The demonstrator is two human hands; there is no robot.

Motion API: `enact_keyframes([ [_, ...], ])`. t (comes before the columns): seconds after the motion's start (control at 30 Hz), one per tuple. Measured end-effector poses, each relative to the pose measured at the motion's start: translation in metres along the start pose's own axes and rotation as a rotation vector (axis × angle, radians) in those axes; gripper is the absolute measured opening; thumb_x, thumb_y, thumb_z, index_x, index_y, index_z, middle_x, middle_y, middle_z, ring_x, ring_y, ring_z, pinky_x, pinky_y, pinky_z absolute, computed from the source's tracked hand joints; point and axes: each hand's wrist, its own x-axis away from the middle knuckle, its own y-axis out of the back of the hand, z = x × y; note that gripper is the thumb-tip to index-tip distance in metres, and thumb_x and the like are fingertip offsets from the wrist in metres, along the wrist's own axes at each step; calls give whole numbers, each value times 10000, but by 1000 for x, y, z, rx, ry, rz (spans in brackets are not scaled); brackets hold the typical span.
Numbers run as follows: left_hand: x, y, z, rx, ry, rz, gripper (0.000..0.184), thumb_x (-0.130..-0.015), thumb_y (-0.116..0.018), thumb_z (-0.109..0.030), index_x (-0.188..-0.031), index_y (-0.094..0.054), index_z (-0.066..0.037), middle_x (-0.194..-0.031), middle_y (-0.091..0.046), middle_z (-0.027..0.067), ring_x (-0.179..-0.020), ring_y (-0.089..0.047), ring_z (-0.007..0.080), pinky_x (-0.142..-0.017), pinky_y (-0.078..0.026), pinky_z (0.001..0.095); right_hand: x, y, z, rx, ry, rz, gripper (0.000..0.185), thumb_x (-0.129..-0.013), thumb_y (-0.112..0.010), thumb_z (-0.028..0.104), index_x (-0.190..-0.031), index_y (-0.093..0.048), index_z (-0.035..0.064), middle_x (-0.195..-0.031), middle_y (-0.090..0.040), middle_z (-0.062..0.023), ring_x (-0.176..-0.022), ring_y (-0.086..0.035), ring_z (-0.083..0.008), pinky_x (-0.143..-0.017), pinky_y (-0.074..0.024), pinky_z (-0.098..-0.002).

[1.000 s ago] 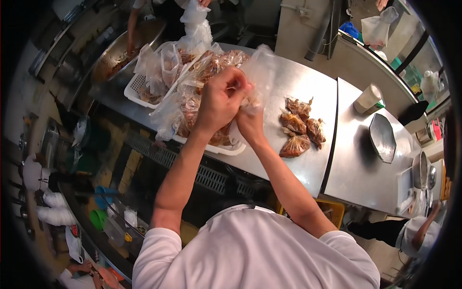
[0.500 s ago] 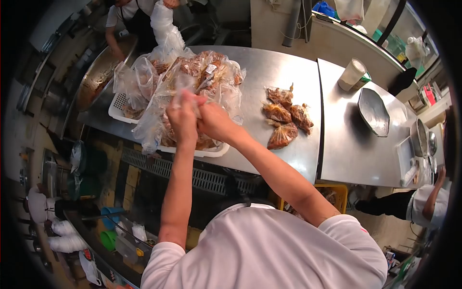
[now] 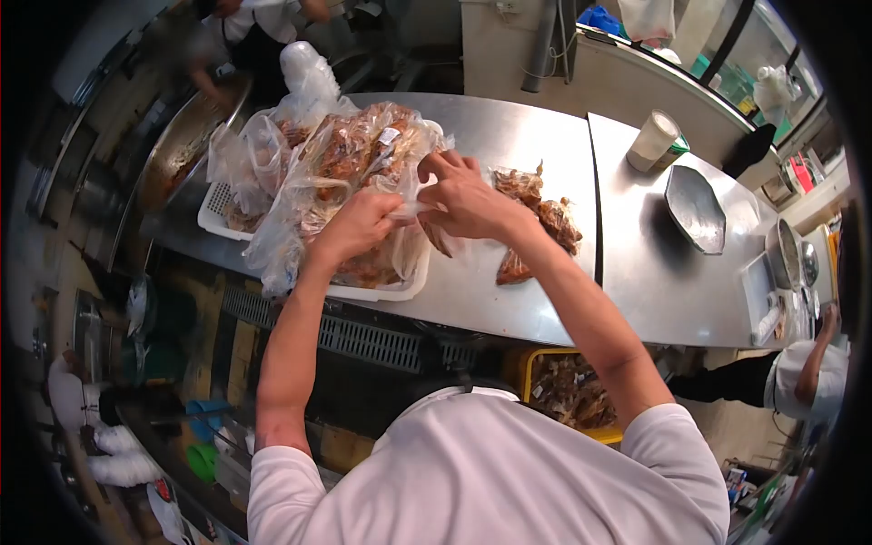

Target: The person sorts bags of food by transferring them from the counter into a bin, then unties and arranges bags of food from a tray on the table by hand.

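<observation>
Above the right side of the white basket [image 3: 413, 289], my left hand [image 3: 356, 223] is closed, pinching the gathered neck of a clear plastic bag [image 3: 413, 209]. My right hand [image 3: 468, 198] has its fingers bent and thumb at the same plastic, just right of the left hand. Part of the bag dangles below the right hand; its contents are mostly hidden. The basket holds large clear bags of brown-red food [image 3: 350, 150], one with a white label. Right of my hands, several small tied bags of brown food [image 3: 556, 222] lie on the steel table [image 3: 509, 123], partly covered by my right forearm.
A second steel table [image 3: 627, 263] on the right carries a dark oval tray [image 3: 698, 211] and a white tub [image 3: 652, 141]. A yellow crate [image 3: 527, 372] of brown bagged items stands below. One person works at a large metal bowl [image 3: 186, 136]; another stands far right.
My hands were together over the basket, blurred; now they have moved apart, the right one further right with the plastic between them. The person at upper left no longer holds up the white plastic roll.
</observation>
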Motion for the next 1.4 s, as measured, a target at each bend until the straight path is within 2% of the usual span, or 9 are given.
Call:
enact_keyframes([
  [0.1,4,-12,-10,848,405,15,281,-996,-632,-276,-866,-593,-30,-573,-483,-35,-530,-464,102,-535,-423,268,2,17,-7,-247,-231,148,108,-759,-729,-8,-861,-720,-41,-1003,-671,-164,-836,-672,-339,-770,-539,-388],
  [0.23,-3,-48,-89,1695,177,-453,265,-1035,-566,-324,-996,-596,-64,-621,-399,-70,-532,-402,56,-512,-395,237,-19,24,2,-366,-440,-271,156,-742,-725,-73,-896,-730,-53,-938,-694,-139,-808,-691,-225,-702,-539,-315],
  [0.33,-13,-77,-107,1955,-100,-61,222,-1036,-568,-252,-1049,-610,-35,-668,-458,-14,-582,-479,108,-565,-468,283,-17,46,10,-931,-394,-316,77,-824,-696,-56,-891,-729,-39,-987,-673,-70,-856,-647,-130,-718,-542,-285],
  [0.57,-53,-52,-11,1526,-122,-262,262,-918,-734,-124,-1141,-652,-13,-883,-684,24,-725,-626,116,-679,-520,249,14,41,12,-971,-509,-316,116,-879,-702,84,-934,-709,-18,-985,-696,-80,-884,-655,-187,-790,-513,-316],
  [0.63,-53,-45,-47,784,-24,-405,361,-889,-725,-12,-1240,-647,-48,-988,-732,57,-929,-695,150,-845,-539,281,24,50,13,-535,-942,-196,156,-852,-668,66,-972,-702,-29,-906,-717,-135,-783,-681,-239,-750,-533,-347],
  [0.8,-78,-79,-92,261,-102,-687,455,-748,-744,19,-1189,-644,-26,-863,-731,87,-804,-719,137,-731,-572,297,49,42,12,-554,-982,-507,164,-847,-637,27,-988,-703,-23,-794,-715,-132,-724,-683,-187,-694,-535,-318],
  [1.07,-114,-113,-76,1223,-66,-493,206,-781,-677,74,-960,-638,-20,-802,-681,78,-674,-661,141,-646,-535,255,98,71,-6,-758,-930,-375,157,-918,-696,56,-1046,-700,-35,-857,-674,-22,-789,-596,-76,-780,-509,-263],
  [1.2,-107,-136,-103,540,-170,-586,110,-790,-733,32,-879,-681,-8,-819,-634,83,-702,-646,164,-643,-530,270,131,70,-3,-825,-1120,-586,182,-898,-752,150,-909,-737,-31,-811,-700,-29,-750,-619,-80,-699,-510,-247],
  [1.4,-91,-194,-95,595,-13,-380,83,-817,-738,-19,-873,-679,-1,-810,-660,89,-639,-622,180,-598,-505,311,175,25,31,-645,-1149,-766,74,-867,-701,7,-927,-712,-34,-748,-694,-72,-720,-666,-129,-633,-520,-267],
])
